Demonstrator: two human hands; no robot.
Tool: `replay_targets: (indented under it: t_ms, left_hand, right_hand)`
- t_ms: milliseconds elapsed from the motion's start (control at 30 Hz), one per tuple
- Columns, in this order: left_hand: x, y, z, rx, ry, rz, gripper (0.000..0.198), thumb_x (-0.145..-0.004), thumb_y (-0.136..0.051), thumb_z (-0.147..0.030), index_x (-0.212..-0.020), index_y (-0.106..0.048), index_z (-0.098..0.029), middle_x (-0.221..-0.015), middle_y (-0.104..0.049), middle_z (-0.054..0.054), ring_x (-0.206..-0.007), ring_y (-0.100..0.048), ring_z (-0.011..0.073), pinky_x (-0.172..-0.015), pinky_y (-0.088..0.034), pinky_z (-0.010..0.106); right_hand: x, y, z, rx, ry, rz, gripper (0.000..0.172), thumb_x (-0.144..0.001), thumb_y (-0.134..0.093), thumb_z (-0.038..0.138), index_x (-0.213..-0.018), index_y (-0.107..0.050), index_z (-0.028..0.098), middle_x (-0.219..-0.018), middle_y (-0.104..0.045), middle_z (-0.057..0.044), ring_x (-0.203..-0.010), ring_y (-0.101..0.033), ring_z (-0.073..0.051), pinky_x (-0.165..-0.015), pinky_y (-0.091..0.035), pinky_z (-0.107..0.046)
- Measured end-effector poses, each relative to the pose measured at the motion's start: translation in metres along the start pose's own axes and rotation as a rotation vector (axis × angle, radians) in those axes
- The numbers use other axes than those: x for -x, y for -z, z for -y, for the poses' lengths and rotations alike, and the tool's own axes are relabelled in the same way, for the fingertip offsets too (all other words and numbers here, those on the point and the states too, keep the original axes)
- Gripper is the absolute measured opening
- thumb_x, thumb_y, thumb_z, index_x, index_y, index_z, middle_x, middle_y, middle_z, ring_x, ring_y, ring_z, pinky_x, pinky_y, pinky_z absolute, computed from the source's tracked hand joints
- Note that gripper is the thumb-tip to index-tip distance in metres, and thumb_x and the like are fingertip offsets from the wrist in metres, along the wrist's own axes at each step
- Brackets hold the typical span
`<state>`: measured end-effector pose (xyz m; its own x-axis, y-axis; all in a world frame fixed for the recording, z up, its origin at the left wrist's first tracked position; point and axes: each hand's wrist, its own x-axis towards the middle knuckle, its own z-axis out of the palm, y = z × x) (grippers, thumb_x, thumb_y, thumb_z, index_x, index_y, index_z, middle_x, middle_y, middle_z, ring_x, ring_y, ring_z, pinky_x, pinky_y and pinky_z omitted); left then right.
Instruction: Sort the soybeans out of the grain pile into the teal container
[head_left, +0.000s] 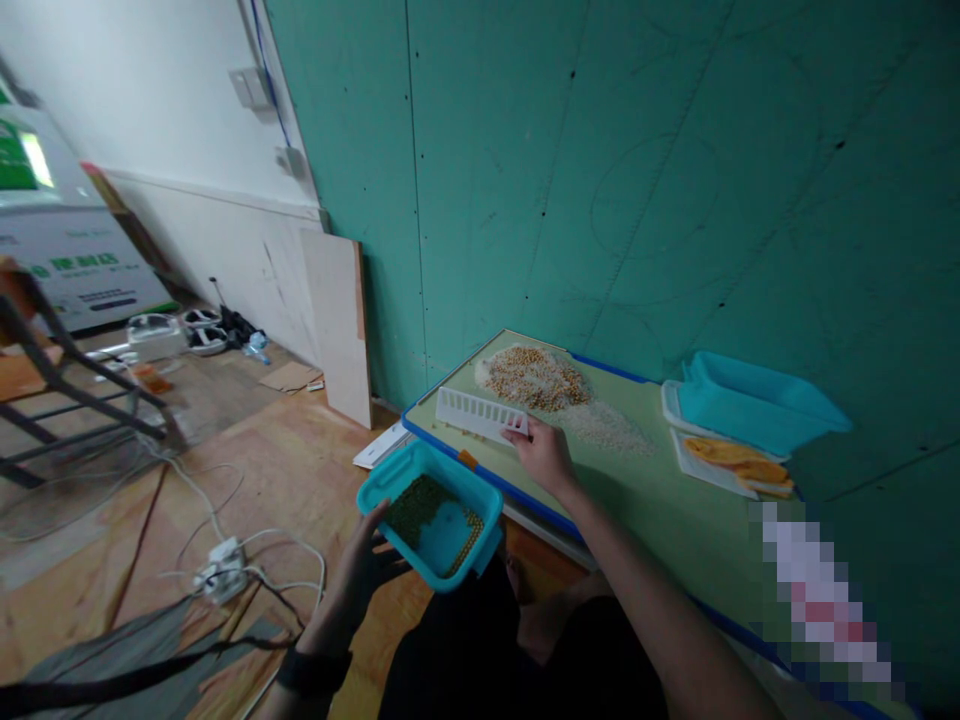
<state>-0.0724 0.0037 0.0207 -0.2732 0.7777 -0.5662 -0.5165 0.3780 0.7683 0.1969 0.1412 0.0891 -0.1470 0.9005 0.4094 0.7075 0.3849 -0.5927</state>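
Left hand (373, 553) grasps the turquoise tub (451, 527) just in front of the table (664, 520), right hand (547, 457) pinches a white slotted strip (481, 416) over it, and we look partway: green grains (422, 502) and yellow beans (469, 546) in, mixed heap (535, 378) left on the table!

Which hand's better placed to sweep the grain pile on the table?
Probably the right hand: it holds the white strip over the table, near the grain pile. The left hand is off the table, supporting the blue tub.
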Motion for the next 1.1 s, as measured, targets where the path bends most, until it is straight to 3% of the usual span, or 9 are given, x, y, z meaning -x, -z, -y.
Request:
replay_targets:
  t_ms: [267,500,767,900,1100]
  left_hand:
    - [0.010,-0.004,-0.007,-0.022,-0.014,0.030,0.037,-0.098,-0.069,-0.039,-0.130,-0.066,-0.020,-0.083,-0.068,0.003,-0.067,-0.076,0.0223,-0.060,-0.065,0.035]
    - [0.009,-0.002,0.004,-0.021,-0.039,0.077,0.045,-0.094,-0.073,-0.045,-0.132,-0.066,-0.022,-0.088,-0.069,0.003,-0.072,-0.077,0.0226,-0.064,-0.065,0.034]
    - [0.005,0.001,0.012,-0.011,-0.042,0.138,0.058,-0.088,-0.078,-0.043,-0.140,-0.060,-0.023,-0.091,-0.073,0.005,-0.074,-0.078,0.0242,-0.068,-0.065,0.037]
    - [0.015,-0.008,0.005,-0.044,-0.064,0.071,0.054,-0.090,-0.075,-0.049,-0.133,-0.064,-0.020,-0.086,-0.071,0.005,-0.070,-0.077,0.0240,-0.064,-0.065,0.036]
    - [0.013,-0.007,-0.005,-0.050,-0.069,0.017,0.056,-0.093,-0.072,-0.049,-0.138,-0.060,-0.018,-0.083,-0.068,0.004,-0.063,-0.074,0.0227,-0.060,-0.063,0.035]
  right_hand:
    - [0.020,0.014,-0.010,0.008,0.003,-0.037,0.009,-0.095,-0.069,0.026,-0.096,-0.078,0.022,-0.096,-0.085,-0.010,-0.088,-0.082,-0.027,-0.076,-0.058,-0.029]
    - [0.046,0.030,-0.020,0.064,0.046,-0.076,0.015,-0.096,-0.066,0.031,-0.091,-0.078,0.023,-0.087,-0.084,-0.011,-0.079,-0.081,-0.027,-0.067,-0.055,-0.028]
    - [0.081,0.029,-0.002,0.043,0.157,-0.044,0.027,-0.106,-0.056,0.037,-0.098,-0.079,0.025,-0.083,-0.084,-0.008,-0.072,-0.079,-0.023,-0.065,-0.051,-0.025]
    - [0.070,0.019,0.008,0.069,0.150,-0.088,0.026,-0.105,-0.056,0.036,-0.099,-0.079,0.024,-0.083,-0.084,-0.008,-0.073,-0.080,-0.024,-0.065,-0.051,-0.026]
    - [0.026,-0.004,0.018,0.209,0.096,-0.097,0.018,-0.100,-0.062,0.029,-0.100,-0.079,0.024,-0.083,-0.084,-0.009,-0.073,-0.079,-0.024,-0.062,-0.048,-0.026]
